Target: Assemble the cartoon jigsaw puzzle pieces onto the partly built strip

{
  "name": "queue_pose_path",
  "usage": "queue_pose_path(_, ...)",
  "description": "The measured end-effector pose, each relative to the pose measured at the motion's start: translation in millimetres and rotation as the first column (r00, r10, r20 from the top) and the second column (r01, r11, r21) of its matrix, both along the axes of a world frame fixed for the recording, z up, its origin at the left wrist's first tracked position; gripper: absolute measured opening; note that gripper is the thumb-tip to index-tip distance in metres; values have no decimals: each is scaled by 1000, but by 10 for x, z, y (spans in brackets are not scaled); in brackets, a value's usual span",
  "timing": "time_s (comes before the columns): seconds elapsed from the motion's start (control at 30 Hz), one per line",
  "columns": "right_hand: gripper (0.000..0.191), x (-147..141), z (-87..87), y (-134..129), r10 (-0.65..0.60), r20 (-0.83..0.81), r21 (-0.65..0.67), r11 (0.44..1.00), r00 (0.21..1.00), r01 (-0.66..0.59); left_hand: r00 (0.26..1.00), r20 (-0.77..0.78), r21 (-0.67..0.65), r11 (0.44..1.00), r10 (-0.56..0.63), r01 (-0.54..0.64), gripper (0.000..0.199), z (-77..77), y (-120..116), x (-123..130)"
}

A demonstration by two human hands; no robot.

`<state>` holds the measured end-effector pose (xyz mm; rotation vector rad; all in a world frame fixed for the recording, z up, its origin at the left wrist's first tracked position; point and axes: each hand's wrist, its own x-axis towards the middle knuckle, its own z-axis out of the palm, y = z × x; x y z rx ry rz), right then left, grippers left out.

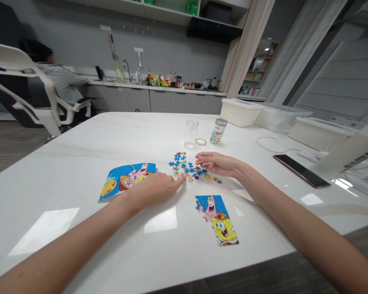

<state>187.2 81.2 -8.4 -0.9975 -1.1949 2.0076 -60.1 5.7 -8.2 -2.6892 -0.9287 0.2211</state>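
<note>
Near the middle of the table, a loose pile of jigsaw pieces [190, 168] lies between my hands. My left hand [158, 188] reaches to its near edge, index finger stretched out with the tip at a piece. The other fingers curl under and partly hide. At the right side of the pile, my right hand [217, 163] pinches a small puzzle piece [199, 162] between thumb and fingers. Closer to me lies a joined puzzle section [217, 220] showing a pink starfish and a yellow sponge character. A creased picture sheet [122, 179] lies left, partly behind my left hand.
Behind the pile stand a clear jar [191, 134], a metal-rimmed lid [200, 141] and a printed canister [218, 132]. A phone [301, 170] lies right, near storage boxes [241, 112] and a cable. Beyond the white table [64, 171], a person [61, 81] sits at a counter.
</note>
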Motion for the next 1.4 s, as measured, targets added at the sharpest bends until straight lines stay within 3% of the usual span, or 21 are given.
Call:
queue_pose_path(0.1, 14, 0, 2, 4, 18, 2, 15, 1000, 1000, -18, 1000, -17, -5, 1000, 2, -2, 40, 2, 2, 5)
queue_pose_path(0.33, 31, 7, -6, -1, 42, 3, 49, 998, 999, -43, 1000, -25, 2, 1000, 12, -12, 42, -26, 12, 4)
queue_pose_path(0.6, 10, 12, -22, 36, 34, -14, 17, 999, 999, -33, 999, -36, 19, 1000, -3, 3, 41, -19, -7, 5)
queue_pose_path(1.4, 22, 20, -62, 32, 71, -23, 61, 996, 997, -70, 1000, -9, 16, 1000, -19, 20, 42, -24, -1, 1)
